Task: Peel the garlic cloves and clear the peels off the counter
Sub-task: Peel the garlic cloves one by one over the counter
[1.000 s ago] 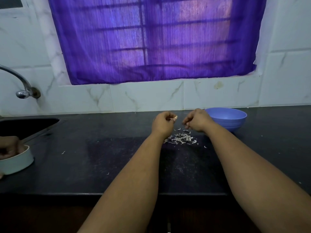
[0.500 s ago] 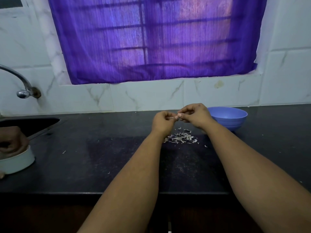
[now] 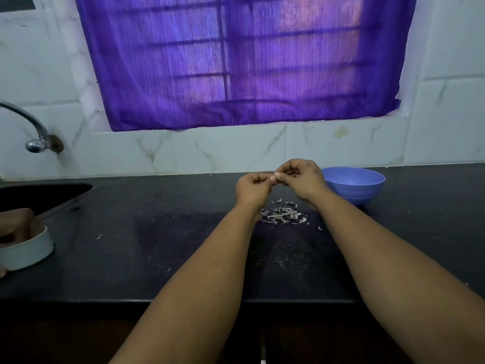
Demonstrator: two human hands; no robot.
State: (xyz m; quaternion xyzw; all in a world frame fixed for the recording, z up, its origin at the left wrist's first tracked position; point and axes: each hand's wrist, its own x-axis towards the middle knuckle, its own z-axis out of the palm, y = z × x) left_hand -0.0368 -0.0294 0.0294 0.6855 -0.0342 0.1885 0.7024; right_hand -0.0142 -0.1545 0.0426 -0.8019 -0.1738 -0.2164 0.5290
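While I hold both arms out over the black worktop (image 3: 183, 248), my two hands meet just above its back half, close to the tiled wall. My left hand (image 3: 252, 189) is curled, its fingers and thumb pinching a small pale garlic clove (image 3: 273, 177) at their tips. My right hand (image 3: 301, 181) is curled too, its thumb and fingertips pinching the same clove from the other side, so the two hands touch at that spot. Most of the clove is hidden between my fingers, and I cannot tell how much skin is left on it.

Directly below my hands, a loose heap of pale garlic peels (image 3: 283, 215) lies on the worktop, with a few stray flakes scattered toward the front edge and toward the left end. Just beside my right hand, toward the back right of the worktop, stands a blue bowl (image 3: 354, 185); what it holds is not visible from here.

At the left end of the worktop a dark sink (image 3: 39, 193) is set in, with a metal tap (image 3: 34, 132) curving out from the wall above it. At the left edge of view, another person's hand (image 3: 18, 224) rests on the rim of a pale round container (image 3: 26, 254) near the sink. A purple curtain (image 3: 246, 61) covers the window above the wall tiles.
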